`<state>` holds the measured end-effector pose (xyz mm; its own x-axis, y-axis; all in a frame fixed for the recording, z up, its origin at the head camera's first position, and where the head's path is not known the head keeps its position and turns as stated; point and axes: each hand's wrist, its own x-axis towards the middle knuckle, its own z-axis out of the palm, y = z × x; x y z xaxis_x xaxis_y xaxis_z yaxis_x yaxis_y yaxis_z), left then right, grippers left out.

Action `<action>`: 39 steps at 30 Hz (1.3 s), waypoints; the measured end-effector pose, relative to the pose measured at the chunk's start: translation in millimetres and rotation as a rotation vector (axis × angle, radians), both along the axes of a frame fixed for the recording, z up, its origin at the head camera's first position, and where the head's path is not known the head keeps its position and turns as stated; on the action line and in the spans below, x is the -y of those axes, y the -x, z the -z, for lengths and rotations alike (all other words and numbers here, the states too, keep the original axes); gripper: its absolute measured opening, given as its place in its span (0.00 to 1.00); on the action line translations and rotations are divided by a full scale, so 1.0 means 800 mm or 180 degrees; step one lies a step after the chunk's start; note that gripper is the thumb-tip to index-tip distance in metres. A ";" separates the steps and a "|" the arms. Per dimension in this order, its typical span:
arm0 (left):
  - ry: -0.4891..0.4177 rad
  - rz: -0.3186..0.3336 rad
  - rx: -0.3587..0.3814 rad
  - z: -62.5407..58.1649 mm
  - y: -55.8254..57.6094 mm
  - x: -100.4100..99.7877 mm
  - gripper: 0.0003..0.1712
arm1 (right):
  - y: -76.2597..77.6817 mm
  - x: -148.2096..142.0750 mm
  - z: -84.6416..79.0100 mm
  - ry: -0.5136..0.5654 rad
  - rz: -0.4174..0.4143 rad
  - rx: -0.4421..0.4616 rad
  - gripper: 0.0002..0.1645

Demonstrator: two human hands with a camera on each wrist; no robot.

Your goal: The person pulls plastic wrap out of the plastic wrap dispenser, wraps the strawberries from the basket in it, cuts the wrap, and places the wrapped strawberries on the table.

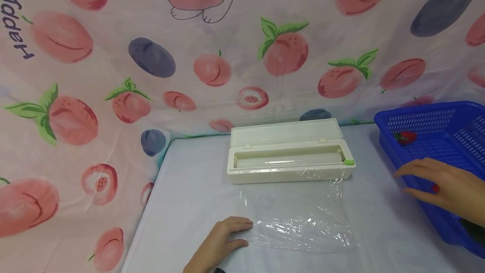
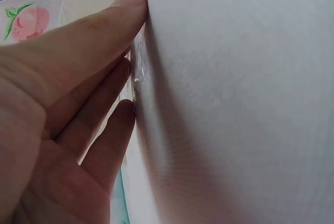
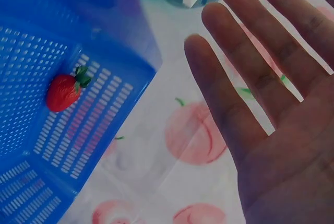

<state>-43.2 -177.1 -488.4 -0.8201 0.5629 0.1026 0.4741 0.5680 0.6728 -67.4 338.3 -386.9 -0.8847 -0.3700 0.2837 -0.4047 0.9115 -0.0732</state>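
A sheet of clear cling film [image 1: 299, 214] stretches out over the white table from a cling film box [image 1: 289, 175] whose lid stands open. At the film's left edge rests my left hand [image 1: 219, 239], its fingertips touching the film and the tabletop, fingers relaxed. My right hand [image 1: 451, 186] hovers over the near left rim of a blue plastic basket [image 1: 386, 138], with nothing in it. Its fingers look straight and spread in the right wrist view. A strawberry [image 3: 63, 92] lies in a corner of the basket.
Behind the table hangs a cloth [image 1: 212, 24] printed with peaches. A small green slider [image 1: 349, 162] sits at the right end of the box's front edge. Something dark green [image 1: 473, 230] lies at the basket's near end, partly cut off by the frame.
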 end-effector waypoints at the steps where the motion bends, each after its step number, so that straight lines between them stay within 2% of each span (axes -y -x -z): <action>1: -0.0002 -0.0002 0.0004 0.000 0.000 0.000 0.24 | 0.001 -0.005 0.001 0.0031 -0.0018 -0.0094 0.29; 4: 0.0012 -0.0019 0.0025 -0.001 0.000 -0.001 0.24 | 0.005 -0.021 0.005 0.0201 -0.0159 -0.0378 0.28; 6: 0.0021 -0.0038 0.0059 -0.002 -0.001 -0.001 0.24 | 0.009 -0.031 0.007 0.0337 -0.0282 -0.0550 0.33; 8: 0.0023 -0.0050 0.0097 -0.003 -0.001 -0.001 0.25 | 0.014 -0.040 0.010 0.0485 -0.0394 -0.0639 0.41; 11: 0.0037 -0.0070 0.0148 -0.004 -0.001 -0.001 0.25 | 0.018 -0.053 0.014 0.0549 -0.0409 -0.0667 0.44; 18: 0.0051 -0.0082 0.0160 -0.002 -0.001 -0.002 0.25 | 0.025 -0.085 0.022 0.0364 -0.0161 -0.0449 0.34; 23: 0.0089 -0.0118 0.0262 -0.004 -0.001 -0.002 0.25 | 0.028 -0.097 0.027 0.0187 -0.0046 -0.0191 0.37; 26: 0.0076 -0.0103 0.0239 -0.003 -0.002 -0.002 0.25 | 0.031 -0.106 0.032 0.0221 -0.0067 -0.0075 0.36; 31: 0.0022 -0.0065 0.0155 -0.001 -0.002 -0.001 0.25 | 0.036 -0.125 0.048 0.0216 0.0089 0.0171 0.33; 39: 0.0082 -0.0114 0.0278 -0.003 -0.002 -0.003 0.25 | 0.046 -0.153 0.065 0.0176 0.0230 0.0552 0.29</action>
